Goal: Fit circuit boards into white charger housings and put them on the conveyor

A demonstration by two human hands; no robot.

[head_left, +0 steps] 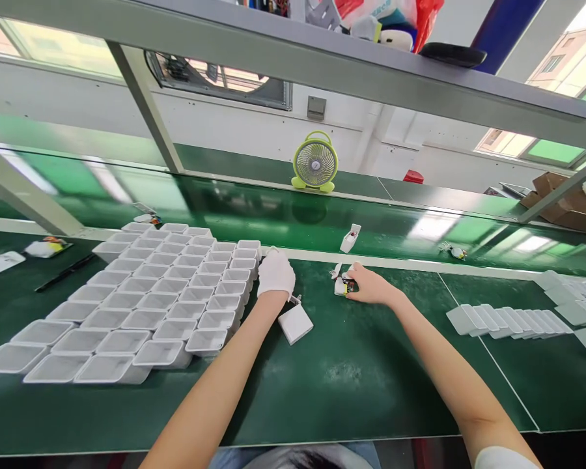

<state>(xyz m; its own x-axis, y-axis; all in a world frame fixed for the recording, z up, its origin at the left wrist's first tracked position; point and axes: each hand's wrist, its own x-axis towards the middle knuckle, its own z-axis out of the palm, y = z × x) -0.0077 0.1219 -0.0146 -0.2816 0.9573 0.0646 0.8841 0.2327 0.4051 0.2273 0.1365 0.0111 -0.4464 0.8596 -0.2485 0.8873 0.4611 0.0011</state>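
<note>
Beyond bare forearms, pinching small electronic part leftward in right grip, with white square box nearer gloved left grip, can't tell whether clenched.

The right hand holds a small white part; the left hand (gloved) is beside white trays.

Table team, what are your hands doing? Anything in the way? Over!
Left grip: gloved, beside white trays. Right grip: at small white-and-yellow part. White square piece nearby, seemingly blocking nothing.
</note>
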